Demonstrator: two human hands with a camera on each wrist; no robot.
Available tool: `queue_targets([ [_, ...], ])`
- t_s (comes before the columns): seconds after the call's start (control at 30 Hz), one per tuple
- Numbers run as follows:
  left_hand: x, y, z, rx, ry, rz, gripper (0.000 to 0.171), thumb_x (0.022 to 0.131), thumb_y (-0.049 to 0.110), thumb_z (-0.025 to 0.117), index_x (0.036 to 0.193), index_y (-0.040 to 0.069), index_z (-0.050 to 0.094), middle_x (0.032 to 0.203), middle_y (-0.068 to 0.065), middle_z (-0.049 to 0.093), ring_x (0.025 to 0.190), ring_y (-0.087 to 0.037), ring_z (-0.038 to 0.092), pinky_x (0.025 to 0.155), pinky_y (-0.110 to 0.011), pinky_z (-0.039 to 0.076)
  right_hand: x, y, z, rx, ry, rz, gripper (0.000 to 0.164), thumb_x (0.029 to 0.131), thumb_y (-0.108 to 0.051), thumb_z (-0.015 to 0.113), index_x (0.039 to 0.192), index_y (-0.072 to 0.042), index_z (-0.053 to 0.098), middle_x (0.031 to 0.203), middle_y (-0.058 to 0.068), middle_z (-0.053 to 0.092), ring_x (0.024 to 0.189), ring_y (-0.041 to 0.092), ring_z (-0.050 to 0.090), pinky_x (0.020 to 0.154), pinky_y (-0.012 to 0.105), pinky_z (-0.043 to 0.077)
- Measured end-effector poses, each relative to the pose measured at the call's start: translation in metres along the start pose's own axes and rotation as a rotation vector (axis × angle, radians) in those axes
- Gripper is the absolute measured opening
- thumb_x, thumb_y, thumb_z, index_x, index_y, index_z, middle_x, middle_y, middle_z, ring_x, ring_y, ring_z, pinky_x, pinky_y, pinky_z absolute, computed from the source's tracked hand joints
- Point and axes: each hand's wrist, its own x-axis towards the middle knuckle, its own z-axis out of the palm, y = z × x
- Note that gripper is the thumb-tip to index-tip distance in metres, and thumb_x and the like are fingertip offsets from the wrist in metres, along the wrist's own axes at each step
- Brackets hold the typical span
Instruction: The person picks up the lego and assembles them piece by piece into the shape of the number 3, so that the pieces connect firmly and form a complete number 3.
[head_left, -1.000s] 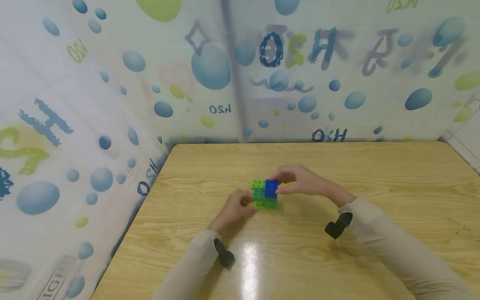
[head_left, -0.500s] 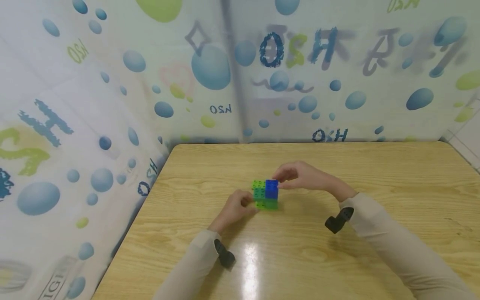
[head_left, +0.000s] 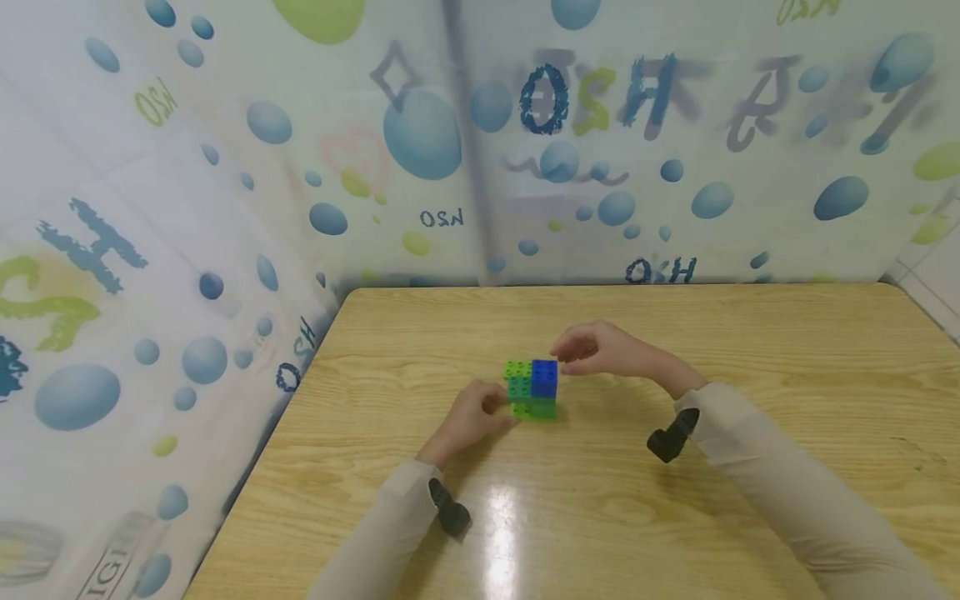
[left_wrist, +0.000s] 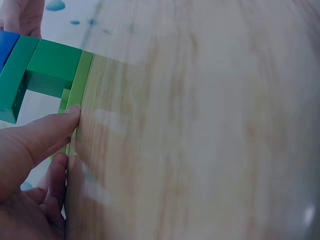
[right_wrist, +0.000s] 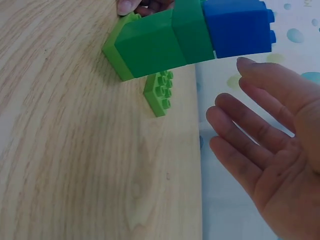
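Yellow-brown wood is lying under everything: it is the table [head_left: 390,333], and its top is looking smooth and shiny. Your right hand [head_left: 603,350] is holding nothing; its fingers are bending loosely, just beside the top but not touching. Your left hand [head_left: 468,414] is using its thumb and fingers for pinching the edge of the lime base [left_wrist: 81,75]. The stack of toy bricks [head_left: 534,400] is sitting on the table between your two hands. It is looking like hard plastic, so you are probably dealing with something light and stiff, not easy to break, and a bit slippery on its flat sides. Down low, your pinch is likely making the whole thing steadier. The long green brick [right_wrist: 192,32] is sticking out over a gap on the left, so pressing there is maybe asking for a tip or a pop. The blue brick [right_wrist: 237,30] is sitting on top at the right, and its flat sides are giving you a good place for pinching. A lime flat piece [right_wrist: 156,95] is lying behind, and you are not seeing clearly if it is touching the stack
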Motion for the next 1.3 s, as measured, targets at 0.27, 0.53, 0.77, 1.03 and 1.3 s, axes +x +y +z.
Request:
queue_targets([
  [0.27, 0.0, -0.001, 0.0, 0.001, 0.001, -0.015, 0.025, 0.075, 0.014, 0.075, 0.099, 0.009, 0.068, 0.09, 0.0, 0.056, 0.084, -0.015, 0.046, 0.074, -0.03, 0.04, 0.006, 0.019, 0.005, 0.031, 0.014, 0.01, 0.026, 0.085, -0.009, 0.064, 0.109, 0.001, 0.06, 0.103, 0.013, 0.062, 0.094, 0.025, 0.059, 0.079, 0.034, 0.049],
  [0.53, 0.0, 0.0, -0.001, 0.004, -0.002, -0.001, 0.024, 0.076, 0.014, 0.075, 0.099, 0.008, 0.068, 0.091, 0.0, 0.056, 0.086, -0.016, 0.046, 0.075, -0.031, 0.041, 0.013, 0.03, 0.011, 0.021, 0.033, 0.0, 0.025, 0.085, -0.008, 0.064, 0.108, 0.003, 0.061, 0.104, 0.013, 0.063, 0.096, 0.026, 0.059, 0.082, 0.036, 0.048],
  [0.77, -0.001, 0.001, 0.0, 0.002, 0.003, 0.0, 0.023, 0.076, 0.014, 0.074, 0.097, 0.008, 0.068, 0.09, -0.001, 0.056, 0.085, -0.016, 0.046, 0.075, -0.032, 0.04, 0.021, 0.037, 0.018, 0.019, 0.039, 0.012, 0.024, 0.085, -0.005, 0.064, 0.107, 0.002, 0.061, 0.105, 0.012, 0.063, 0.098, 0.024, 0.059, 0.084, 0.036, 0.047],
  [1.03, -0.001, 0.001, -0.001, -0.003, 0.005, 0.007, 0.024, 0.076, 0.013, 0.075, 0.098, 0.008, 0.068, 0.091, -0.001, 0.057, 0.085, -0.016, 0.046, 0.075, -0.031, 0.04, 0.025, 0.039, 0.024, -0.011, 0.069, 0.026, 0.026, 0.084, -0.006, 0.065, 0.108, 0.0, 0.062, 0.105, 0.011, 0.063, 0.095, 0.022, 0.06, 0.084, 0.037, 0.047],
  [1.3, -0.002, 0.001, -0.001, 0.002, 0.004, 0.012, 0.023, 0.076, 0.014, 0.074, 0.098, 0.008, 0.068, 0.091, -0.001, 0.057, 0.086, -0.015, 0.046, 0.076, -0.031, 0.04, 0.03, 0.039, 0.029, -0.039, 0.081, 0.063, 0.03, 0.082, -0.006, 0.067, 0.111, -0.001, 0.061, 0.104, 0.008, 0.063, 0.093, 0.021, 0.059, 0.084, 0.038, 0.047],
])
